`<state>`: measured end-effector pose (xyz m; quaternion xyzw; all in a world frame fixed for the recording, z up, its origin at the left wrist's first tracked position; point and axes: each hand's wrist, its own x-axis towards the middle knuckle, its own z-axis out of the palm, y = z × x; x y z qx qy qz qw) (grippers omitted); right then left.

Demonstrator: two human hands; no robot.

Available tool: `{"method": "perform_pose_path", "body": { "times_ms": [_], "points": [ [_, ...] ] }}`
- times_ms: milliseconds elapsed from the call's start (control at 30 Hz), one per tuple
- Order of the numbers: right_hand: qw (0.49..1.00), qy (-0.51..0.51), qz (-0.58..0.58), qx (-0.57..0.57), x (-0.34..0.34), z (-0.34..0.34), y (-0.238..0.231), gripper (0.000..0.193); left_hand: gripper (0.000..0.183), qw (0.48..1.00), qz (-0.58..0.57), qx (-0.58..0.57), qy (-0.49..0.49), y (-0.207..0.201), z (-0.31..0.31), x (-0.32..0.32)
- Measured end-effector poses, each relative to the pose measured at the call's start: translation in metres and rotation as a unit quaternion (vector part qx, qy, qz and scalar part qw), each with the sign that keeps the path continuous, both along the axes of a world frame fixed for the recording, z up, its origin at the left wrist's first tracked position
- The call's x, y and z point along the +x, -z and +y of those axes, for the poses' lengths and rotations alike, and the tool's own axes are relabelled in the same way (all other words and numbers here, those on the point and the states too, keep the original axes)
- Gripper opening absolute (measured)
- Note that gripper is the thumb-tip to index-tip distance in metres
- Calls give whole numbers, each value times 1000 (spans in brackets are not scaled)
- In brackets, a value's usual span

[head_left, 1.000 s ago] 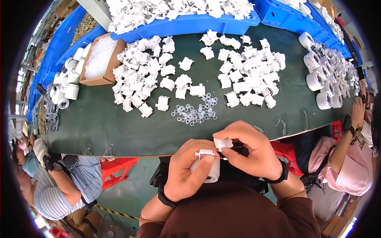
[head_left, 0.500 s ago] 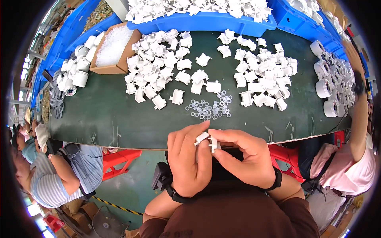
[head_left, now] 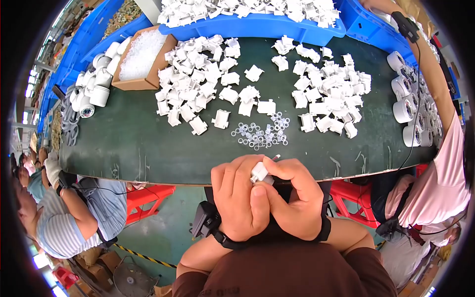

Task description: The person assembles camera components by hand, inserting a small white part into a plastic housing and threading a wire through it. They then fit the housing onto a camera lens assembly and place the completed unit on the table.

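My left hand (head_left: pixel 239 198) and my right hand (head_left: pixel 299 200) meet at the near edge of the table, both closed round a small white plastic part (head_left: pixel 259 171). Fingers and thumbs pinch it from both sides and cover much of it, so I cannot tell whether it is one piece or two joined. A thin tip pokes out above my right fingers. Just beyond my hands lie small translucent rings (head_left: pixel 257 136) in a loose scatter. Past them sit a left pile of white plastic housings (head_left: pixel 190 74) and a right pile of similar housings (head_left: pixel 329 94).
Blue bins (head_left: pixel 252 29) of white parts line the far side, beside a cardboard box (head_left: pixel 136 85) of translucent pieces. White cylindrical parts stand at left (head_left: pixel 99 96) and right (head_left: pixel 403 111). Seated co-workers flank me; the right one's arm (head_left: pixel 435 74) reaches to a bin.
The two white pieces seen apart between my hands now show as one compact white shape, and my hands have closed together. The right co-worker's arm has moved farther over the bin.
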<state>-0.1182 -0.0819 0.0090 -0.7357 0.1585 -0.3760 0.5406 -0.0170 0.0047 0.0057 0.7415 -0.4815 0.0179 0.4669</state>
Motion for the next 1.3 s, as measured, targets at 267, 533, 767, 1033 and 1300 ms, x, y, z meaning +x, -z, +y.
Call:
{"method": "perform_pose_path", "body": {
  "times_ms": [267,533,767,1033,1300],
  "points": [
    [983,-155,86,38,-17,-25,-20,36,26,999,-9,-31,21,4,13,11],
    [936,108,226,-246,-3,-55,-9,15,24,996,-40,42,65,-12,8,19],
    [932,124,248,-233,0,-54,-4,11,30,999,-13,5,45,-6,5,15],
    [952,-86,147,255,-36,-38,-32,19,33,994,-45,53,82,-10,5,16],
    [937,-134,71,316,-24,-32,-18,22,36,992,-57,51,99,-4,5,19]
  ]
}}
